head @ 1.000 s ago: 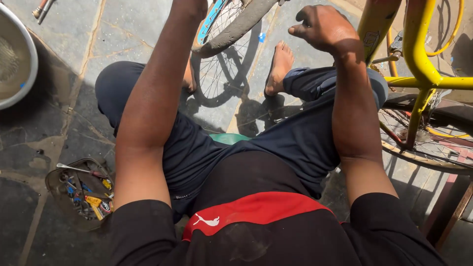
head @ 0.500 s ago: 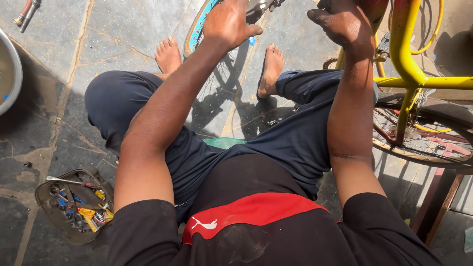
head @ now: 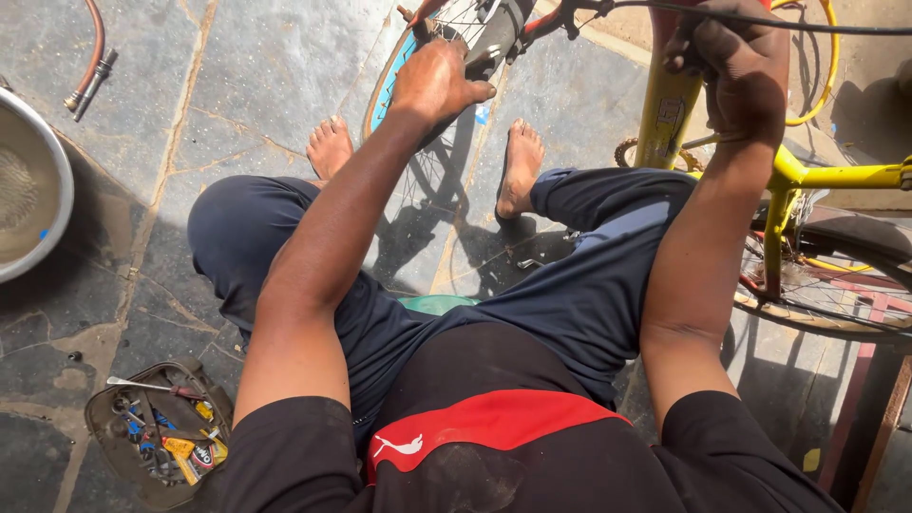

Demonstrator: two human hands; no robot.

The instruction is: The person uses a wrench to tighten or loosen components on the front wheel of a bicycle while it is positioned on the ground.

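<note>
I sit on a low green seat with bare feet on the stone floor. My left hand (head: 437, 81) rests on top of a bicycle wheel (head: 423, 161) with a blue rim, which stands between my feet. My right hand (head: 736, 66) is closed around the upper part of a yellow bicycle frame (head: 665, 114), where a black cable (head: 817, 24) runs past. How tightly the left fingers grip the tyre is hidden.
A metal basin (head: 33, 190) sits at the left edge. A hose with a metal end (head: 90, 62) lies at top left. A dark tray of small tools (head: 157, 432) is beside my left hip. Another wheel (head: 836, 285) and a red stand (head: 874, 380) crowd the right.
The view has tilted down and closer. My left hand has come to rest on the wheel's top. My right hand stays on the yellow frame.
</note>
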